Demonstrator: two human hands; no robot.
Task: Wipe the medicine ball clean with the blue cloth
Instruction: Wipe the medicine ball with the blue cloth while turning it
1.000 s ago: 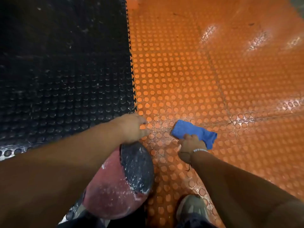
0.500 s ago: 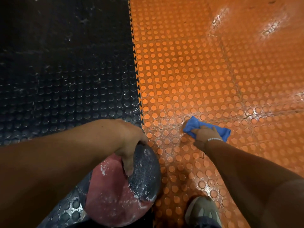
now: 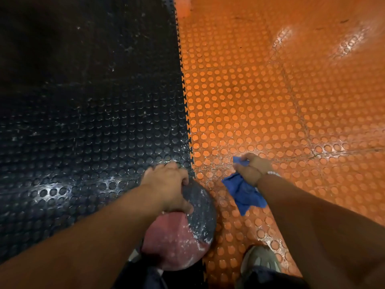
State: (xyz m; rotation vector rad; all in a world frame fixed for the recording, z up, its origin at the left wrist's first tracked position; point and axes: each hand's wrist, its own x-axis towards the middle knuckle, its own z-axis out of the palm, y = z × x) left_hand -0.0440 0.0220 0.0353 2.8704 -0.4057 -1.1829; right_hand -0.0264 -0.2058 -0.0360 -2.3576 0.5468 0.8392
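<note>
One change: your right hand (image 3: pixel 253 171) pinched the crumpled blue cloth (image 3: pixel 243 193) up off the orange studded floor (image 3: pixel 250 90) (wipe can start). Your left hand (image 3: pixel 166 184) curls its fingers over the chalky red-and-black medicine ball (image 3: pixel 183 238).

Dim, wide-angle view; glare on orange floor (image 3: pixel 343 44), soft edges.

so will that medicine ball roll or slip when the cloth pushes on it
Likely to roll: the medicine ball is round, and the left hand grips its top, seemingly steadying it. The white powdery smears on it may make it somewhat slippery. It shows no dent under the hand, so probably firm.
</note>
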